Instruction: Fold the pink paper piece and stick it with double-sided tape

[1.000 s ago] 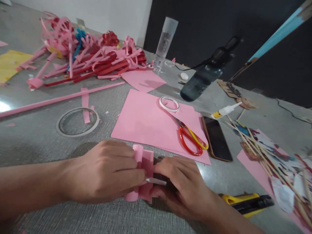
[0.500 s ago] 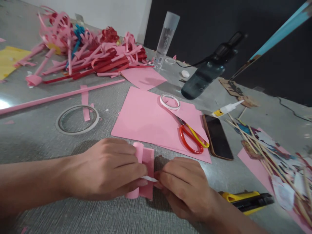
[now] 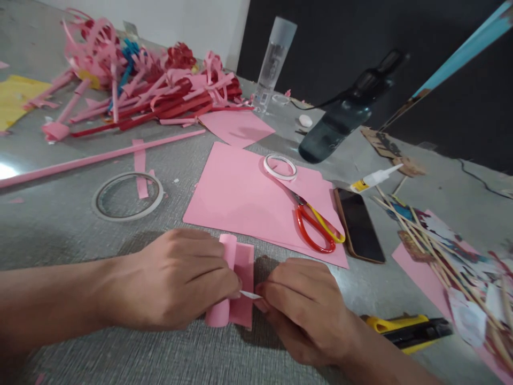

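Grey table [image 3: 60, 235] under you: your left hand [image 3: 180, 283] grasps the pink roll [image 3: 234, 283]; your right hand [image 3: 304, 307] pinches a white strip [image 3: 250, 294].

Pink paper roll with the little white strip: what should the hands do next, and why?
Probably press the white strip flat across the pink paper roll. The left hand pins the roll on the table, while the right hand pinches the strip's free end, which sticks out unstuck.
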`<state>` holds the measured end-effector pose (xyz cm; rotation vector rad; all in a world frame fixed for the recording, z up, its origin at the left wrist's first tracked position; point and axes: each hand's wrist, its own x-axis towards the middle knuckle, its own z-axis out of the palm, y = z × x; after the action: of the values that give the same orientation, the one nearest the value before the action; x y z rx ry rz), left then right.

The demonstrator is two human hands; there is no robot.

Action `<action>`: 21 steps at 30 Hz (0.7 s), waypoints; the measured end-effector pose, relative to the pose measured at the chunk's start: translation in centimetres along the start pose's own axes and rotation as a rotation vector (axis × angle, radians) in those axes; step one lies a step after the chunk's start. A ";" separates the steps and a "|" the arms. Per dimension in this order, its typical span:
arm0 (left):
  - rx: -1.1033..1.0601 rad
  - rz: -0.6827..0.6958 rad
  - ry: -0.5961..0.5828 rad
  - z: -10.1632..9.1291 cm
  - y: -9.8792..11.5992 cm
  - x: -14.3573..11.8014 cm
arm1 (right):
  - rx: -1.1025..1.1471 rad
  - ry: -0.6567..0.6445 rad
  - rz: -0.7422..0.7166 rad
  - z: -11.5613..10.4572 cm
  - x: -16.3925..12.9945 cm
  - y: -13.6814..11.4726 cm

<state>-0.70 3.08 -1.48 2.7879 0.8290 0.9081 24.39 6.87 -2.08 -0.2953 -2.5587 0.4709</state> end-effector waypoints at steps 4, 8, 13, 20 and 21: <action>-0.035 -0.023 0.018 0.1 0.2 -0.2 | 0.049 0.036 0.028 -0.1 -0.2 0.0; -0.071 -0.030 0.046 0.0 0.2 -0.4 | 0.068 0.079 0.065 -0.4 -0.1 -0.2; -0.137 -0.042 0.134 -0.1 0.0 -0.2 | 0.084 0.107 0.097 -0.6 0.3 -0.4; -0.165 -0.033 0.269 -0.9 0.5 -0.3 | 0.094 0.120 0.131 -0.9 0.3 -0.5; -0.131 -0.051 0.289 -1.0 0.7 -0.4 | 0.078 0.133 0.155 -0.9 0.3 -0.4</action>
<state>-1.21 2.26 -0.68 2.5485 0.8358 1.3257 24.55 6.84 -1.06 -0.4826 -2.3919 0.5868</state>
